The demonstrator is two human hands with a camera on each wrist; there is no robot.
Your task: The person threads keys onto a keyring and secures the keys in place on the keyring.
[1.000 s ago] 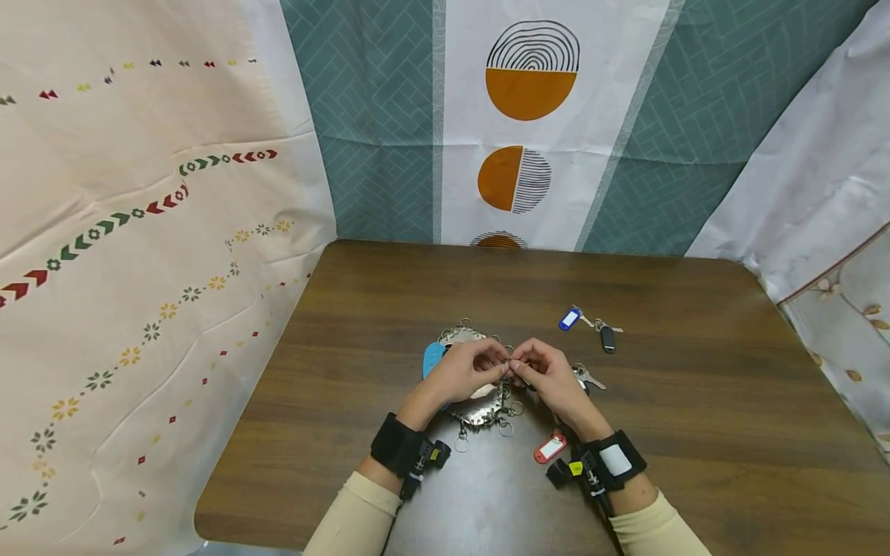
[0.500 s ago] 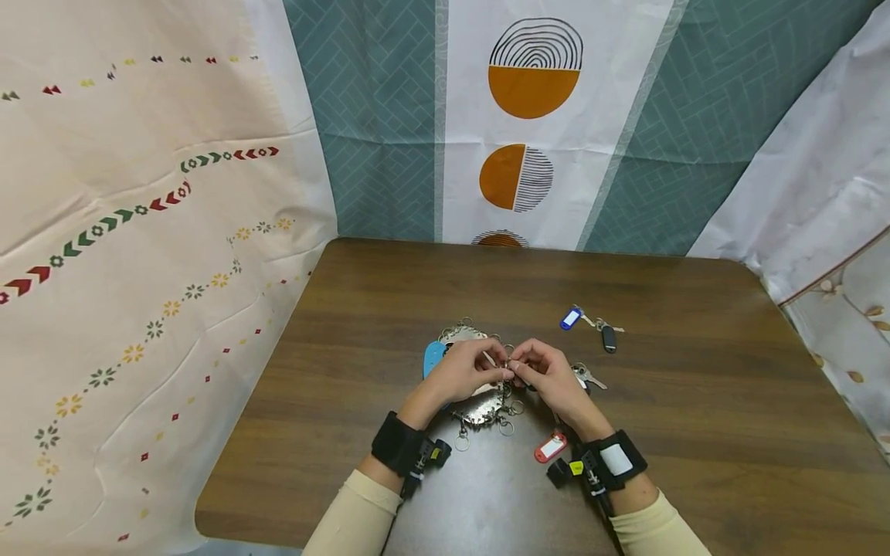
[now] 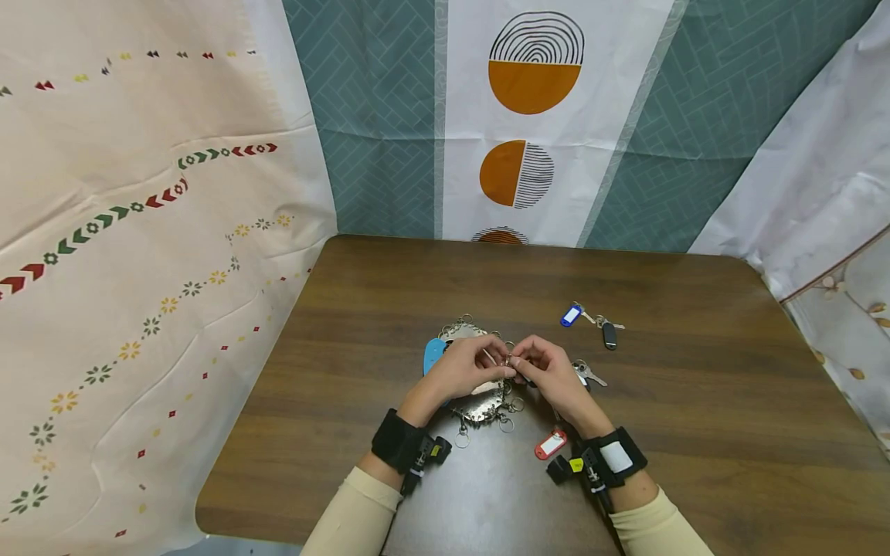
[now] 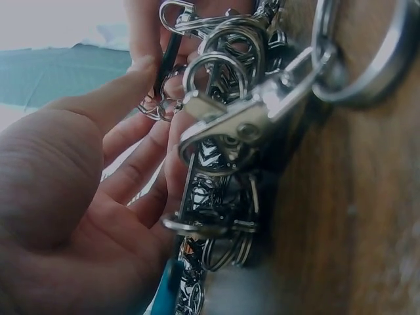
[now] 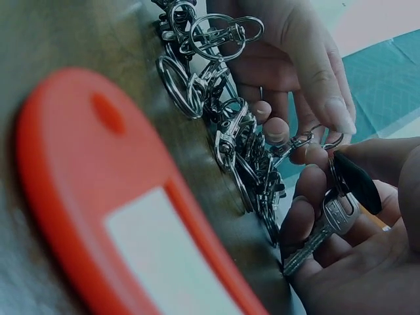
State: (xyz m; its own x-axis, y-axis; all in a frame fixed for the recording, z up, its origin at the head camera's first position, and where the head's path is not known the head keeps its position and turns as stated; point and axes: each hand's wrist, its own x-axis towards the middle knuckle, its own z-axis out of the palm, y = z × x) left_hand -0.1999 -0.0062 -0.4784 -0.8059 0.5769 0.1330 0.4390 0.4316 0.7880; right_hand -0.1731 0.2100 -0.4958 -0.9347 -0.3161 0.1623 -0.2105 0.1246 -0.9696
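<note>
A round metal hanger (image 3: 480, 409) ringed with swivel clasps and split rings lies mid-table, partly under my left hand (image 3: 464, 371). With thumb and fingertips my left hand pinches a small split ring (image 5: 335, 140) on one clasp, seen in the right wrist view. Close against it, my right hand (image 3: 551, 376) pinches the ring of a silver key (image 5: 336, 215) with a black fob (image 5: 359, 181). The key hangs over its curled fingers. Whether the two rings are linked is too small to tell. A light blue tag (image 3: 433, 354) shows beside the left hand.
Beneath the right forearm lies a red key tag (image 3: 552, 445) with a white label. Loose keys (image 3: 589, 375) rest just right of the right hand. Farther back are a blue key tag (image 3: 571, 315) and a black-fobbed key (image 3: 609, 337). Curtains hang behind the wooden table (image 3: 389, 286).
Both hands stay together over the hanger, with only slight fingertip movement. The head view has tilted slightly. Nothing has visibly been let go.
</note>
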